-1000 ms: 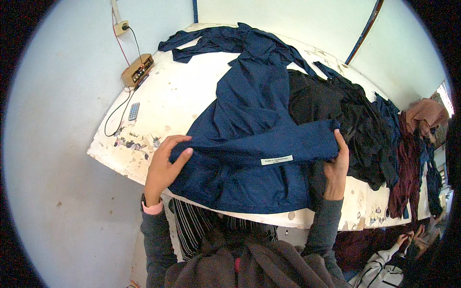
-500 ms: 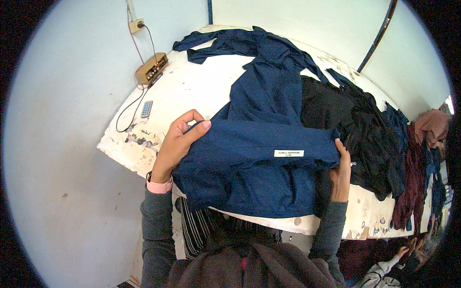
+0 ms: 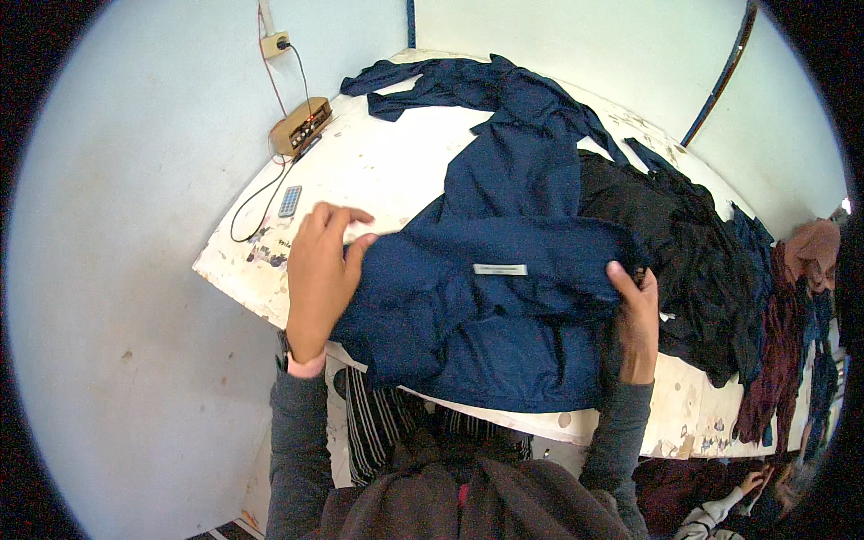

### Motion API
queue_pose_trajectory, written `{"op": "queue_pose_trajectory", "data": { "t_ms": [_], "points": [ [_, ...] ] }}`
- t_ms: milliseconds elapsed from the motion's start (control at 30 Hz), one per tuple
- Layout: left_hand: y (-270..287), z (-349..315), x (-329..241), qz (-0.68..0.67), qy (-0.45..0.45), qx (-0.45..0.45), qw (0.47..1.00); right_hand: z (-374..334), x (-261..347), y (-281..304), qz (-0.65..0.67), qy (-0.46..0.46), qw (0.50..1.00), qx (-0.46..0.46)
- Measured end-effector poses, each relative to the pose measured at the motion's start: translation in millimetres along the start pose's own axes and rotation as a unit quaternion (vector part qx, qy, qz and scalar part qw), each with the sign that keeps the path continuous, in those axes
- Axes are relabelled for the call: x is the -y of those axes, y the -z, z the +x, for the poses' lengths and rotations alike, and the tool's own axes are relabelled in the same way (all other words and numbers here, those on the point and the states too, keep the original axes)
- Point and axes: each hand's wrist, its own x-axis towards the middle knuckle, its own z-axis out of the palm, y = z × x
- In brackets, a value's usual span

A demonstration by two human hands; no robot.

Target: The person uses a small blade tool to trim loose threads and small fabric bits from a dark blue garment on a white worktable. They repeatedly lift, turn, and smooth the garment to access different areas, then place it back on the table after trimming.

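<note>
Garment [image 3: 504, 315] on the table [image 3: 387, 162], remote [image 3: 290, 202] to its left, corded device [image 3: 301, 126] behind the remote.

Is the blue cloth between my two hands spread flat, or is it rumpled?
Rumpled: the navy cloth shows creases and raised folds below its pale label.

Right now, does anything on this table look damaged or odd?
Yes: the white tabletop has dark, patchy marks below the remote, and more along its front edge at right, so its surface looks worn. The held navy garment looks untorn.
</note>
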Motion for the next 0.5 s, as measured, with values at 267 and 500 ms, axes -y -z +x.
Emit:
{"op": "queue_pose_trajectory", "data": {
  "t_ms": [267, 500],
  "points": [
    [21, -25, -63, -0.609, 0.373, 0.311, 0.627, -74, 70, -128, -0.222, 0.304, 0.796, 0.474],
    [37, -63, -27, -0.630, 0.479, 0.092, 0.603, -107, 13, -125, -0.126, 0.326, 0.853, 0.388]
  ]
}}
